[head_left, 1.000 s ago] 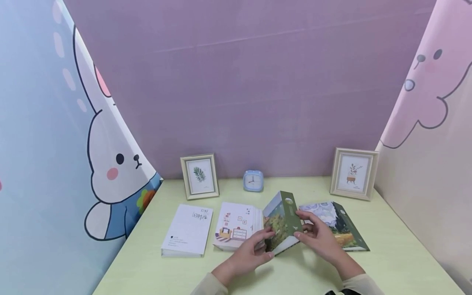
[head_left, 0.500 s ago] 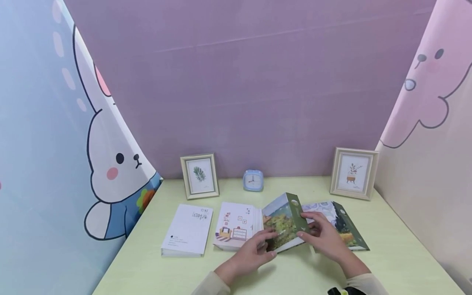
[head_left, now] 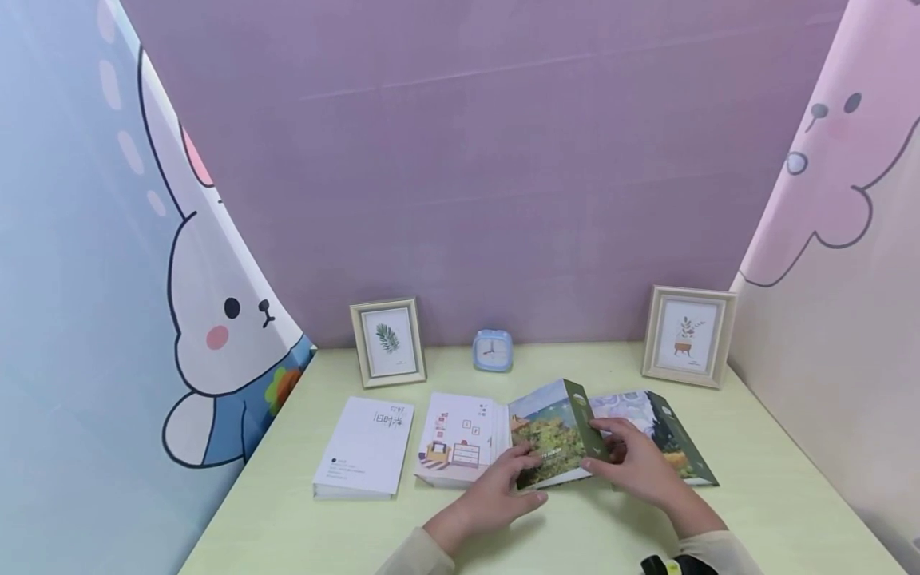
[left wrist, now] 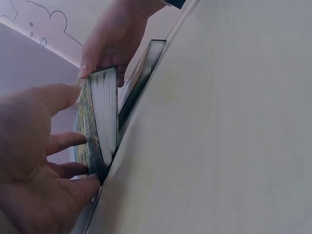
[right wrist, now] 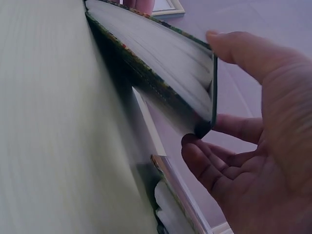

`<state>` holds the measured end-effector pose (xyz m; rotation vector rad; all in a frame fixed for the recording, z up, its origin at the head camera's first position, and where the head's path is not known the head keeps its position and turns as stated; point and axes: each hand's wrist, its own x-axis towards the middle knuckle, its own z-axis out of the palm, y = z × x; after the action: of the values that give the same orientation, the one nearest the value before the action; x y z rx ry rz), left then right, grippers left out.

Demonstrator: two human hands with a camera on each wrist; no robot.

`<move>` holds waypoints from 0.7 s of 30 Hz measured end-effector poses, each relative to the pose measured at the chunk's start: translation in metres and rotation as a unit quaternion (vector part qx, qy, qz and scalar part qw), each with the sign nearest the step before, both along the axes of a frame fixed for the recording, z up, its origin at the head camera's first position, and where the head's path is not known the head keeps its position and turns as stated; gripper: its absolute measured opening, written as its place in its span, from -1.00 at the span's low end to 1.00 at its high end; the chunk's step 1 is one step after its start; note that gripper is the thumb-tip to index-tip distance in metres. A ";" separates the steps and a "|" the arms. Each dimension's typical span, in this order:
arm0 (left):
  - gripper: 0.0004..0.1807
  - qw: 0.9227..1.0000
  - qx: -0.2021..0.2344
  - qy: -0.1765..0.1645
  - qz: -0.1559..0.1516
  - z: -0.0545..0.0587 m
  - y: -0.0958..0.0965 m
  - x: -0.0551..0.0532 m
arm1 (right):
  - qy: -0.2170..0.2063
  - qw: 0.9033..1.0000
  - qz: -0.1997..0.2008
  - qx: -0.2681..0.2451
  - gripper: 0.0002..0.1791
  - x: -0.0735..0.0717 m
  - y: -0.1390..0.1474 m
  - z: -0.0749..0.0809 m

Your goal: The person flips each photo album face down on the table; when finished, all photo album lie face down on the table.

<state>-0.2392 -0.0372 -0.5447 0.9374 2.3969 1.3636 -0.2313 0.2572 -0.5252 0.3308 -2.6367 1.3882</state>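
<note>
My right hand (head_left: 643, 463) pinches the green spine of a photo album (head_left: 548, 427) with a landscape painting on its cover. In the right wrist view, the thumb lies at the spine's upper edge and the fingertips (right wrist: 192, 141) at its lower edge. That spine side is raised, so the album slopes down to the left. My left hand (head_left: 496, 491) rests its fingers on the cover near the lower left corner, as the left wrist view also shows. Right of it lies a second green-spined album (head_left: 676, 439) with a painted cover, partly hidden by my right hand.
Just left of the held album lies an album with a drawn room (head_left: 456, 439), and farther left a white album (head_left: 365, 447). Along the back stand a leaf-print frame (head_left: 389, 343), a blue alarm clock (head_left: 493, 350) and a potted-plant frame (head_left: 689, 337).
The album's spine side has come down and to the right, so its cover lies flatter. My right hand has moved right with it, and my left hand has shifted slightly right.
</note>
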 end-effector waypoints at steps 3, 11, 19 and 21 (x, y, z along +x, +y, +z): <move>-0.32 0.999 -0.038 0.016 0.014 0.001 0.003 0.000 | -0.002 1.000 -0.004 0.018 -0.13 -0.001 0.001 -0.001; -0.35 0.998 -0.050 0.021 0.019 0.003 0.004 0.001 | 0.002 0.998 -0.014 0.068 -0.08 0.002 0.001 0.002; -0.36 0.998 -0.047 0.026 0.021 0.005 0.004 0.004 | -0.022 0.997 -0.006 0.068 -0.06 0.000 0.001 -0.002; -0.36 0.998 -0.047 0.024 0.021 0.005 0.004 0.005 | -0.023 0.997 -0.006 0.067 -0.06 0.000 0.001 -0.003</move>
<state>-0.2346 -0.0335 -0.5398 0.9111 2.5051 1.2437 -0.2312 0.2580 -0.5281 0.3020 -2.7720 1.2337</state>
